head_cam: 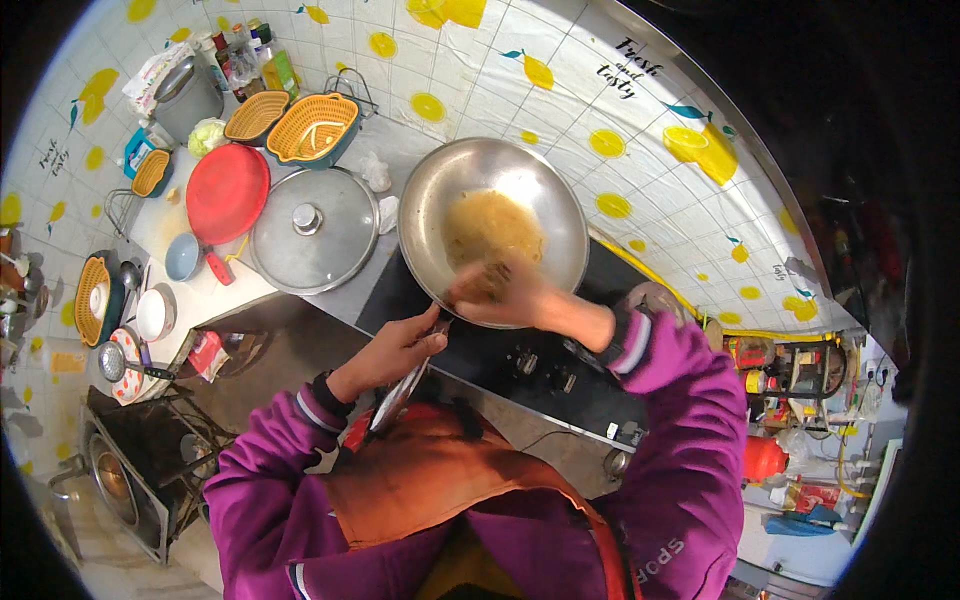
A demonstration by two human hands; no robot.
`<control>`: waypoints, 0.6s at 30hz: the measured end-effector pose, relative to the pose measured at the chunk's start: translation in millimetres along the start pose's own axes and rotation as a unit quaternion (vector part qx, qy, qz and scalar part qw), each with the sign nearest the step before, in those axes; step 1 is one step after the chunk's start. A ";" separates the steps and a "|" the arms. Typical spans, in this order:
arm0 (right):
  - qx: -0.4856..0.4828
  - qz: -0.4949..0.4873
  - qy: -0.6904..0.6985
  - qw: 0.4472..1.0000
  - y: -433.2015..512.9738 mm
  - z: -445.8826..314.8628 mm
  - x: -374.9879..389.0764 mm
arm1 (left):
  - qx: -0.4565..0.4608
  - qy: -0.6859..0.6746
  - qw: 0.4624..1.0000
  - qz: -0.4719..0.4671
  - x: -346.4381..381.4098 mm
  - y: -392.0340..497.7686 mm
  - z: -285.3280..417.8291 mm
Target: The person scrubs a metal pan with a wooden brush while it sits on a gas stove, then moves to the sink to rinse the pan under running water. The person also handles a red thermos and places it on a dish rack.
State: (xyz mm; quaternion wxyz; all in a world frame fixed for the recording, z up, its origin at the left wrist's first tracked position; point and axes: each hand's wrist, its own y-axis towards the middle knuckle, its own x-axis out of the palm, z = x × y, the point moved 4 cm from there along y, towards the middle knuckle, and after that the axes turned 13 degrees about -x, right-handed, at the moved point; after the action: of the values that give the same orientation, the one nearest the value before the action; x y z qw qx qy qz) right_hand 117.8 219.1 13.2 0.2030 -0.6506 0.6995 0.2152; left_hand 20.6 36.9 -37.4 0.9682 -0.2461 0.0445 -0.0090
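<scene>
A wide stainless steel wok [427, 202] sits on the black glass cooktop [480, 349], with cloudy yellow-brown liquid [487, 221] in its bottom. My left hand [397, 345] grips the wok's long handle [401, 394], thumb on top, at the near left of the rim. Over the near side of the bowl, my right hand [502, 296] reaches in and is blurred by motion. Its fingers close around a dark brown scrubber [495, 279], whose exact kind the blur hides. The scrubber meets the edge of the liquid.
A glass lid [315, 232] lies left of the wok, beside a red plastic basin [227, 193]. Orange baskets [315, 135], a blue bowl [184, 256], a white bowl [155, 315] and a red-handled knife [219, 268] share the counter. Bottles [277, 67] stand behind. A gas burner [112, 480] is lower left.
</scene>
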 end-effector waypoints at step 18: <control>0.194 0.223 0.055 0.954 -81.7 38.0 -64.7 | 0.001 0.109 0.994 0.017 0.6 -10.0 10.0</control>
State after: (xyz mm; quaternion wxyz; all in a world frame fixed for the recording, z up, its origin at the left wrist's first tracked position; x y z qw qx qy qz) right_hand 204.0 288.9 15.3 0.2336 -0.4365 0.8652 0.0791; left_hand 22.2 32.9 -23.9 0.9577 -0.2424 0.1543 -0.0192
